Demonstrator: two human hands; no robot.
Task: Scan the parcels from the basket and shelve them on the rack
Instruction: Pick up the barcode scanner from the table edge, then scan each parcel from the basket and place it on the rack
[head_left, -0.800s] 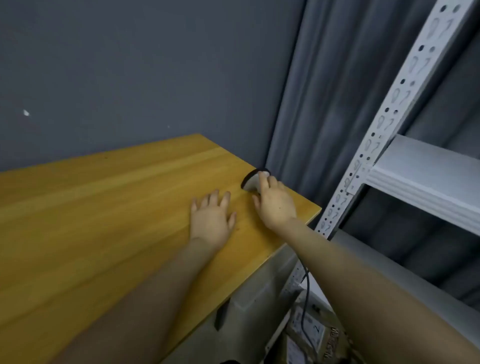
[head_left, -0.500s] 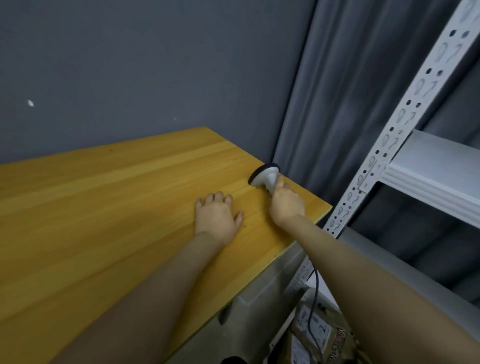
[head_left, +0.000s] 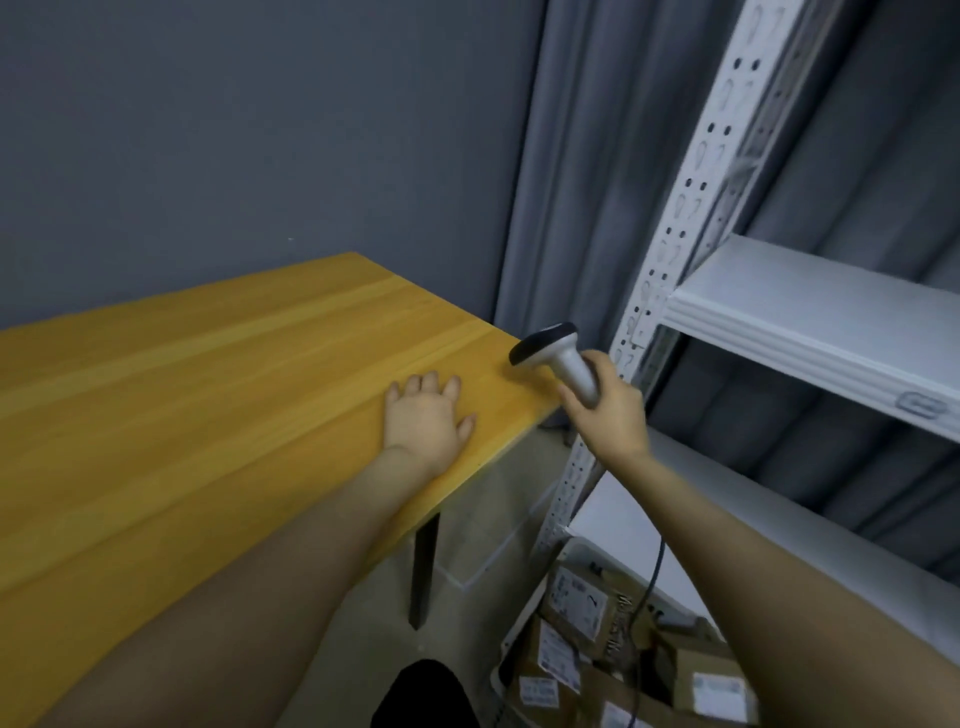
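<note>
Right hand (head_left: 605, 410): fingers curled round the handle of the grey handheld scanner with a black head (head_left: 558, 358), held above the right corner of the surface.
Left hand (head_left: 428, 415): flat, palm down, fingers relaxed, resting on the yellow wooden surface (head_left: 208, 389); it holds nothing.
Basket: white basket (head_left: 511, 636) on the floor, near right, beside the rack.
Contents: several brown cardboard parcels with white labels (head_left: 576, 603), piled together.
Cable: black cord (head_left: 652, 577) hanging over the parcels.
Rack: white perforated metal rack (head_left: 691, 208), far right.
</note>
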